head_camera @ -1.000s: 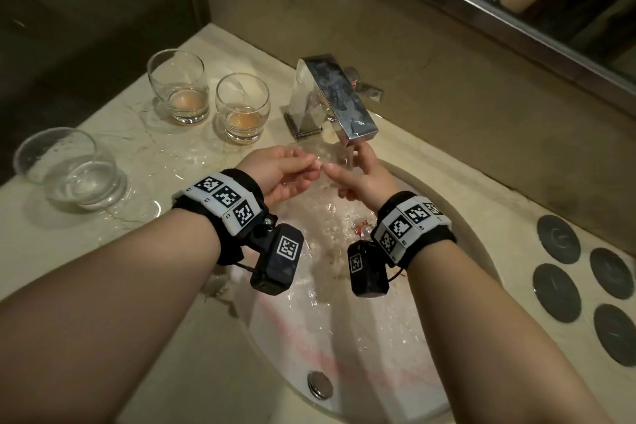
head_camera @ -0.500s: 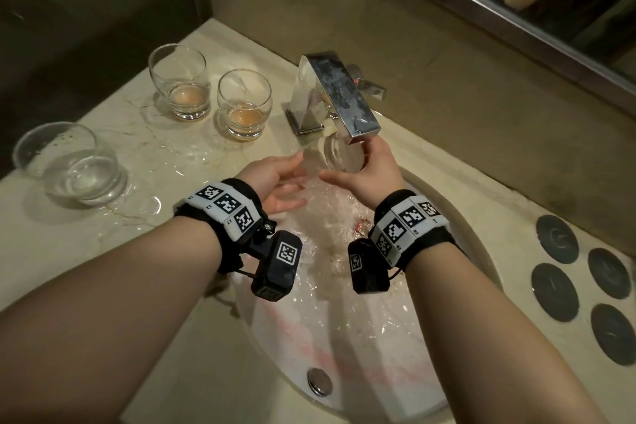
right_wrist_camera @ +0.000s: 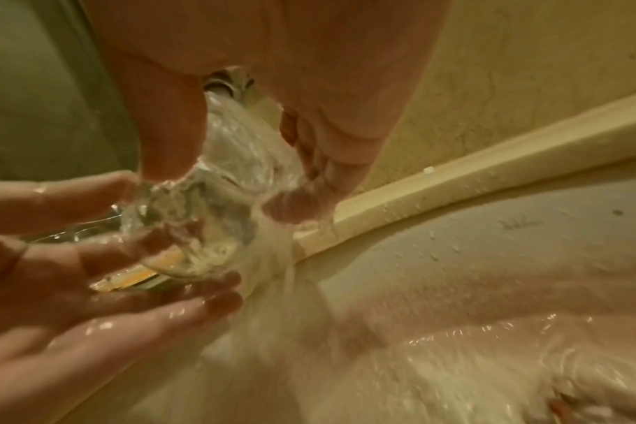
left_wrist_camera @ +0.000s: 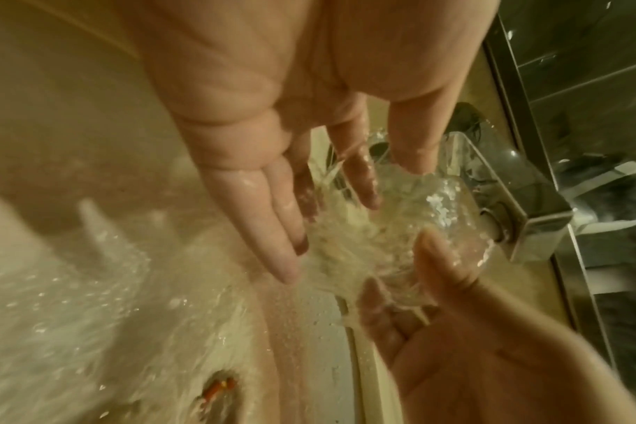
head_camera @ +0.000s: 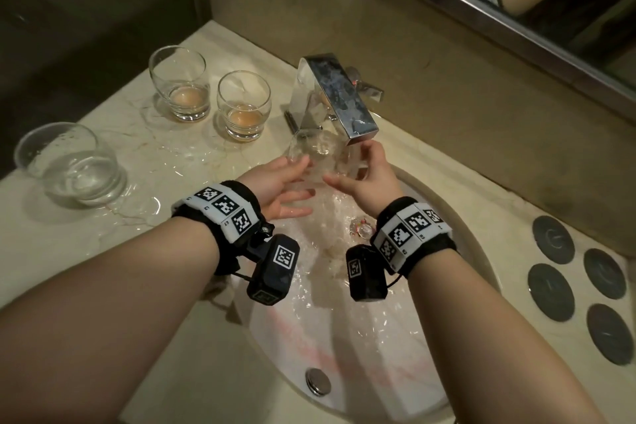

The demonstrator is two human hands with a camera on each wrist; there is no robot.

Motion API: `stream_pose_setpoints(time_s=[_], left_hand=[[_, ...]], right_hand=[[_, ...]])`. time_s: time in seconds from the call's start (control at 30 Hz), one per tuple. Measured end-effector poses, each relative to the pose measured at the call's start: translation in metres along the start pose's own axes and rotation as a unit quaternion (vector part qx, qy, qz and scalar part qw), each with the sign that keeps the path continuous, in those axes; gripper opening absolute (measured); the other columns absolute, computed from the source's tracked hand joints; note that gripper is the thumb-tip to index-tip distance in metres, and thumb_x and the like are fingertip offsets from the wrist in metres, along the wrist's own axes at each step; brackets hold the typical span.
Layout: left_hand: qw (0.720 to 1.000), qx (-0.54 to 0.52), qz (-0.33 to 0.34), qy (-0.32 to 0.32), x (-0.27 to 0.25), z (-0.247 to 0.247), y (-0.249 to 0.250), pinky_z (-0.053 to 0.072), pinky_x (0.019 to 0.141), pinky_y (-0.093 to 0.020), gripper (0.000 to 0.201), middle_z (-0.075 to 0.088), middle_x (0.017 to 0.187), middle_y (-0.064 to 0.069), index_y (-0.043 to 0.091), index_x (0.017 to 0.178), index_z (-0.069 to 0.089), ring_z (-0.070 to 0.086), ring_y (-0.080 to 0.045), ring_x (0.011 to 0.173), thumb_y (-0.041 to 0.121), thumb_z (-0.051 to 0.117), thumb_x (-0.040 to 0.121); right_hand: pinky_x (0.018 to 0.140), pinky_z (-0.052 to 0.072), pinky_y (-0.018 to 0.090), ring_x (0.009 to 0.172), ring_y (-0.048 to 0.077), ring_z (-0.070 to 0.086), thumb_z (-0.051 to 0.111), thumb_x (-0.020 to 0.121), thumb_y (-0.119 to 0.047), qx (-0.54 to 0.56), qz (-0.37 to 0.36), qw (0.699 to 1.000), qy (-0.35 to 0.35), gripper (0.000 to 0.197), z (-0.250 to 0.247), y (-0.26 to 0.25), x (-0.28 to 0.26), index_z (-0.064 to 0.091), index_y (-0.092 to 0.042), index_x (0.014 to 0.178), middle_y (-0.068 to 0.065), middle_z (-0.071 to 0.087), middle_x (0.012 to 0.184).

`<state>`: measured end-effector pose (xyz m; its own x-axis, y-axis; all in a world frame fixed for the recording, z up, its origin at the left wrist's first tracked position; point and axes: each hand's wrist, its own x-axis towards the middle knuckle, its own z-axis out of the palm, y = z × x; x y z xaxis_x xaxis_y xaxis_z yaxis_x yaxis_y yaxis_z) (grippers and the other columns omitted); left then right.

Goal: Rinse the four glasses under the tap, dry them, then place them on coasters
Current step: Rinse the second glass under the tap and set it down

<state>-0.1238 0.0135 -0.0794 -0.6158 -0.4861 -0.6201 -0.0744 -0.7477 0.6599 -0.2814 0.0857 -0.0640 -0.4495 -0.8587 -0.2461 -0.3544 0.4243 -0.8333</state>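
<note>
A clear glass (head_camera: 318,155) is tilted under the running tap (head_camera: 339,103), and water spills over it. My right hand (head_camera: 347,165) grips it, thumb on one side and fingers on the other, as the right wrist view shows (right_wrist_camera: 233,178). My left hand (head_camera: 303,182) lies beside the glass with straight wet fingers (left_wrist_camera: 287,229) against its side. On the counter to the left stand two glasses with brownish liquid (head_camera: 180,89) (head_camera: 244,105). A glass with clear water in it (head_camera: 70,165) stands further left. Several dark round coasters (head_camera: 553,239) lie on the counter to the right.
The white sink basin (head_camera: 378,372) is wet and splashing, with a metal drain plug (head_camera: 318,381) near its front. The marble counter (head_camera: 165,165) left of the tap is puddled. A wall and a mirror edge (head_camera: 516,24) close off the back.
Half a second ago my left hand was apart from the glass; now its straight fingers are against it again. My right hand has kept the glass under the spout.
</note>
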Motion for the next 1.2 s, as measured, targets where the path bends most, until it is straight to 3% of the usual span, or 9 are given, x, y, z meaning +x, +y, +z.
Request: stream_pose_setpoints(time_s=[0.17, 0.27, 0.4, 0.53, 0.6, 0.7, 0.9, 1.0, 1.2], left_hand=[[0.997, -0.032, 0.071, -0.006, 0.001, 0.008, 0.004, 0.056, 0.080, -0.035, 0.007, 0.062, 0.094, -0.007, 0.011, 0.085, 0.056, 0.063, -0.019, 0.091, 0.009, 0.054, 0.091], [0.996, 0.001, 0.091, -0.012, 0.003, 0.012, 0.003, 0.056, 0.081, -0.028, 0.007, 0.060, 0.088, -0.006, 0.009, 0.085, 0.055, 0.062, -0.015, 0.085, 0.007, 0.053, 0.091], [0.986, 0.081, 0.142, 0.005, 0.006, 0.015, 0.003, 0.055, 0.079, -0.024, 0.010, 0.059, 0.090, -0.008, 0.010, 0.080, 0.055, 0.061, -0.016, 0.083, 0.006, 0.057, 0.089], [0.890, 0.389, 0.226, 0.074, 0.008, 0.014, 0.005, 0.041, 0.094, -0.026, 0.009, 0.040, 0.125, -0.001, 0.015, 0.078, 0.062, 0.050, -0.015, 0.102, 0.019, 0.069, 0.082], [0.850, 0.460, 0.242, 0.084, 0.008, 0.013, 0.007, 0.030, 0.098, -0.020, 0.008, 0.036, 0.133, -0.003, 0.015, 0.082, 0.066, 0.044, -0.015, 0.113, 0.022, 0.071, 0.080], [0.826, 0.500, 0.253, 0.065, 0.005, 0.014, 0.010, 0.031, 0.107, -0.027, 0.011, 0.032, 0.139, -0.004, 0.014, 0.085, 0.070, 0.041, -0.017, 0.123, 0.022, 0.073, 0.078], [0.818, 0.495, 0.285, 0.068, 0.004, 0.019, 0.011, 0.036, 0.099, -0.021, 0.036, 0.036, 0.134, -0.004, 0.015, 0.108, 0.060, 0.044, -0.014, 0.116, 0.014, 0.075, 0.075], [0.857, 0.441, 0.258, 0.059, 0.005, 0.019, 0.014, 0.045, 0.100, -0.036, 0.069, 0.039, 0.135, -0.005, 0.015, 0.129, 0.041, 0.050, -0.018, 0.116, 0.011, 0.078, 0.071], [0.884, 0.389, 0.255, 0.040, 0.006, 0.024, 0.013, 0.045, 0.101, -0.032, 0.087, 0.041, 0.130, -0.005, 0.012, 0.139, 0.025, 0.053, -0.020, 0.115, 0.007, 0.078, 0.070]], right_hand=[[0.088, 0.052, 0.038, 0.107, 0.023, 0.059, 0.077, 0.075, -0.018, 0.142, 0.064, 0.986, -0.060, 0.075, 0.001, 0.017, -0.002, 0.030, -0.024, 0.133, 0.006, 0.048, 0.131], [0.092, 0.051, 0.043, 0.108, 0.027, 0.060, 0.075, 0.076, -0.032, 0.203, 0.090, 0.973, -0.065, 0.075, 0.004, 0.017, -0.003, 0.030, -0.025, 0.137, 0.007, 0.053, 0.126], [0.086, 0.052, 0.036, 0.104, 0.022, 0.062, 0.050, 0.094, -0.043, 0.244, 0.111, 0.962, -0.051, 0.047, 0.002, 0.013, -0.004, 0.040, -0.017, 0.131, 0.007, 0.058, 0.122], [0.093, 0.051, 0.046, 0.118, 0.026, 0.055, 0.075, 0.064, -0.055, 0.169, 0.095, 0.978, -0.084, 0.094, 0.000, 0.016, -0.004, 0.032, -0.026, 0.142, 0.005, 0.044, 0.142], [0.098, 0.047, 0.048, 0.120, 0.024, 0.054, 0.083, 0.054, -0.042, 0.132, 0.077, 0.981, -0.117, 0.108, -0.002, 0.021, -0.003, 0.026, -0.030, 0.145, 0.004, 0.041, 0.145], [0.097, 0.048, 0.035, 0.120, 0.014, 0.051, 0.081, 0.066, -0.012, 0.092, 0.049, 0.987, -0.124, 0.103, 0.000, 0.025, -0.001, 0.018, -0.029, 0.147, -0.005, 0.043, 0.140], [0.102, 0.043, 0.031, 0.122, 0.014, 0.047, 0.081, 0.069, -0.007, 0.084, 0.016, 0.994, -0.064, 0.094, 0.012, 0.024, 0.001, 0.023, -0.019, 0.142, -0.006, 0.046, 0.131], [0.093, 0.045, 0.021, 0.113, 0.009, 0.050, 0.080, 0.071, -0.005, 0.076, 0.014, 0.995, -0.064, 0.089, 0.008, 0.025, -0.002, 0.025, -0.020, 0.140, -0.015, 0.048, 0.118], [0.106, 0.039, 0.033, 0.123, 0.011, 0.045, 0.080, 0.072, -0.010, 0.068, 0.007, 0.996, -0.058, 0.090, 0.003, 0.027, -0.003, 0.024, -0.019, 0.142, -0.010, 0.042, 0.134]])
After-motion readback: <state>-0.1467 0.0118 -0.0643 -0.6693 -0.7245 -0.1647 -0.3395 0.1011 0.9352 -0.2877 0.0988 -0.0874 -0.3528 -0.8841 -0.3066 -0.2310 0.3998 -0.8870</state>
